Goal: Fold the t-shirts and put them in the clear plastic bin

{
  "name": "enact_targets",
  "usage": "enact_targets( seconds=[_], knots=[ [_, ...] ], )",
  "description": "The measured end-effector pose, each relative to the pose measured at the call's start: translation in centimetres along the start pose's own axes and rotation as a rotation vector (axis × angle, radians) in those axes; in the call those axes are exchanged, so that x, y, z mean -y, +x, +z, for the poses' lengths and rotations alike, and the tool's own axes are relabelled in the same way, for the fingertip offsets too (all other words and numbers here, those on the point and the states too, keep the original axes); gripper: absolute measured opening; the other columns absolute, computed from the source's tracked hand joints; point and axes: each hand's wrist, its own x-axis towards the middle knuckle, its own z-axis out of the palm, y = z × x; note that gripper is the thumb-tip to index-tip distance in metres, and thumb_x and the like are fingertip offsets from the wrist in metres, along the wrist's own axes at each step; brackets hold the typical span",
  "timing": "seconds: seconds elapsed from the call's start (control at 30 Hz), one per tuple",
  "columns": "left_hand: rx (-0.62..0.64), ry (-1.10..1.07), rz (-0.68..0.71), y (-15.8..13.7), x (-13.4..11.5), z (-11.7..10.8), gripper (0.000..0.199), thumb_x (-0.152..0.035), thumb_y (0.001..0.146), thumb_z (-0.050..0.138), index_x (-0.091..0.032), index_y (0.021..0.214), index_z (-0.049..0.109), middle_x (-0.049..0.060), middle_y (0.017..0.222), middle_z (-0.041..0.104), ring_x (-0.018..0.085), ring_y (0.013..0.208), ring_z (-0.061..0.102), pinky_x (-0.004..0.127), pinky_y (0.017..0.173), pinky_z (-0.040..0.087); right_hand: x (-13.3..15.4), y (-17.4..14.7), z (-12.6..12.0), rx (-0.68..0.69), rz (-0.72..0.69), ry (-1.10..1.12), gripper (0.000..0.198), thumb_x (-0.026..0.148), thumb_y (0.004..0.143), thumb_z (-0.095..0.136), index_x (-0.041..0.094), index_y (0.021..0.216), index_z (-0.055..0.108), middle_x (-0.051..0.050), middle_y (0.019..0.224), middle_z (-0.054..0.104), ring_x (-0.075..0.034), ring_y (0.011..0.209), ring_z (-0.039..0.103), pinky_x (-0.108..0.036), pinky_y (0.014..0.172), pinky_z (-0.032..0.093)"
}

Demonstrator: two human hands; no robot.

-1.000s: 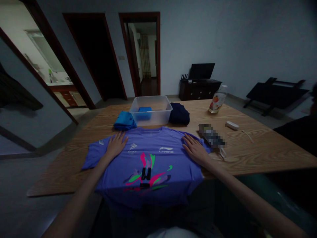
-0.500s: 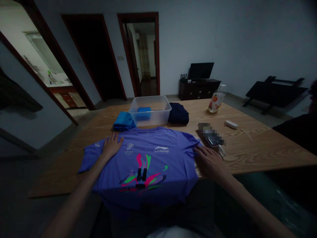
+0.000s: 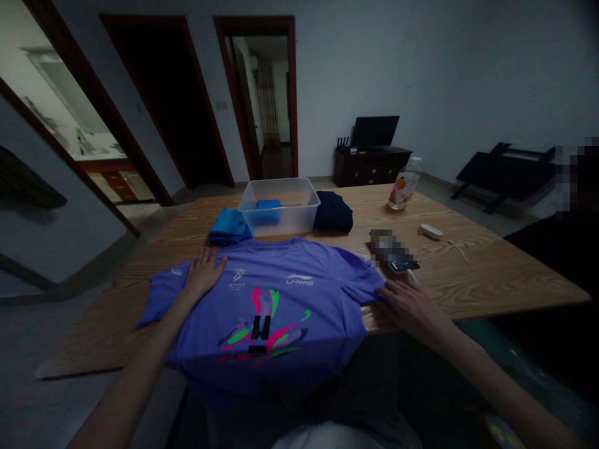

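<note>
A purple T-shirt [image 3: 281, 312] lies front side up on the wooden table, its lower part hanging over the near edge. White lettering and a bright pink, green and black print mark its front. My left hand [image 3: 204, 272] rests flat on the shirt near the left shoulder, fingers stretched out. At the other side, my right hand [image 3: 406, 300] pinches the end of the right sleeve between thumb and fingers. Just beyond the collar stands a clear plastic box [image 3: 281, 221] holding a folded blue cloth [image 3: 267, 212].
Folded blue clothing [image 3: 229, 227] sits left of the box, a dark navy folded garment [image 3: 333, 212] right of it. A phone [image 3: 395, 252], a white charger-like piece [image 3: 430, 232] and a drink bottle [image 3: 404, 185] occupy the right of the wooden table [image 3: 496, 274]. Someone in dark clothing [image 3: 561, 249] is at far right.
My right hand has drawn the right sleeve outward, and the sleeve now lies straighter and less bunched. The left hand stays on the shirt. The view has shifted slightly.
</note>
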Motion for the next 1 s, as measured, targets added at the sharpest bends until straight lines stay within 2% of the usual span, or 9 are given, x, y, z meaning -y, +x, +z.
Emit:
enact_targets(
  seconds=[0.07, 0.17, 0.27, 0.33, 0.5, 0.67, 0.77, 0.87, 1.0],
  knots=[
    [0.008, 0.003, 0.003, 0.1, -0.1, 0.0, 0.077, -0.054, 0.108, 0.025, -0.003, 0.164, 0.037, 0.025, 0.169, 0.035, 0.037, 0.159, 0.031, 0.057, 0.128, 0.026, 0.1, 0.0, 0.3, -0.02, 0.049, 0.048, 0.02, 0.021, 0.108, 0.049, 0.017, 0.115, 0.067, -0.011, 0.108, 0.069, -0.027, 0.097, 0.066, -0.042, 0.09, 0.049],
    [0.048, 0.008, -0.012, 0.1, -0.1, -0.2, 0.078, -0.055, 0.108, 0.024, -0.002, 0.165, 0.035, 0.025, 0.17, 0.033, 0.037, 0.16, 0.029, 0.056, 0.129, 0.024, -0.5, 1.4, 0.6, -0.06, 0.127, 0.028, 0.03, 0.008, 0.103, 0.044, 0.014, 0.124, 0.066, -0.014, 0.118, 0.068, -0.029, 0.103, 0.065, -0.04, 0.088, 0.05],
    [0.075, 0.043, -0.01, 0.1, -0.4, -1.1, 0.077, -0.053, 0.108, 0.023, -0.001, 0.164, 0.035, 0.026, 0.169, 0.033, 0.037, 0.16, 0.029, 0.056, 0.128, 0.026, -1.3, 4.4, 0.7, -0.065, 0.098, -0.007, 0.044, 0.0, 0.096, 0.045, 0.016, 0.133, 0.063, -0.014, 0.132, 0.065, -0.029, 0.115, 0.063, -0.04, 0.094, 0.048],
    [0.068, 0.105, -0.014, -0.2, -1.2, -2.2, 0.074, -0.048, 0.107, 0.026, 0.001, 0.161, 0.042, 0.028, 0.167, 0.036, 0.039, 0.158, 0.033, 0.059, 0.127, 0.027, -2.0, 6.9, 0.8, -0.059, 0.088, -0.023, 0.037, 0.005, 0.1, 0.049, 0.017, 0.131, 0.065, -0.014, 0.13, 0.067, -0.03, 0.118, 0.062, -0.04, 0.099, 0.045],
    [0.052, 0.163, 0.055, -2.0, -6.2, -5.2, 0.069, -0.04, 0.107, 0.029, 0.006, 0.154, 0.049, 0.031, 0.162, 0.043, 0.042, 0.153, 0.039, 0.062, 0.126, 0.028, -4.9, 12.1, 1.3, 0.111, 0.039, 0.049, 0.018, 0.011, 0.104, 0.056, 0.013, 0.111, 0.072, -0.013, 0.106, 0.076, -0.025, 0.102, 0.068, -0.034, 0.093, 0.042],
    [0.198, -0.071, 0.185, -3.8, -11.4, -5.1, 0.068, -0.05, 0.11, 0.029, -0.015, 0.167, 0.036, 0.019, 0.172, 0.03, 0.039, 0.159, 0.031, 0.066, 0.125, 0.03, -7.5, 14.4, 1.1, 0.15, 0.013, 0.05, 0.035, 0.01, 0.109, 0.039, 0.013, 0.11, 0.075, -0.008, 0.098, 0.076, -0.016, 0.088, 0.068, -0.028, 0.079, 0.041],
    [0.079, -0.088, 0.164, -4.1, -11.9, -3.8, 0.068, -0.049, 0.11, 0.028, -0.013, 0.168, 0.033, 0.018, 0.173, 0.027, 0.037, 0.161, 0.026, 0.068, 0.128, 0.022, -6.8, 14.5, 0.2, 0.096, 0.045, -0.039, 0.029, 0.011, 0.109, 0.044, 0.009, 0.11, 0.073, -0.014, 0.103, 0.073, -0.022, 0.091, 0.067, -0.034, 0.085, 0.043],
    [0.034, -0.095, 0.171, -4.1, -11.0, -2.7, 0.068, -0.048, 0.111, 0.026, -0.013, 0.168, 0.032, 0.017, 0.174, 0.026, 0.034, 0.162, 0.026, 0.065, 0.129, 0.02, -4.0, 12.5, -0.7, 0.004, 0.066, -0.09, 0.027, 0.016, 0.112, 0.042, 0.008, 0.122, 0.066, -0.02, 0.118, 0.068, -0.028, 0.103, 0.064, -0.042, 0.096, 0.042],
    [0.038, -0.086, 0.181, -3.6, -10.0, -2.3, 0.068, -0.05, 0.111, 0.025, -0.013, 0.169, 0.031, 0.017, 0.174, 0.025, 0.034, 0.162, 0.025, 0.063, 0.13, 0.02, 0.4, 6.5, -1.1, 0.044, -0.047, -0.03, 0.015, 0.023, 0.108, 0.057, 0.017, 0.12, 0.065, -0.011, 0.115, 0.068, -0.025, 0.1, 0.065, -0.037, 0.093, 0.045]
  ],
)
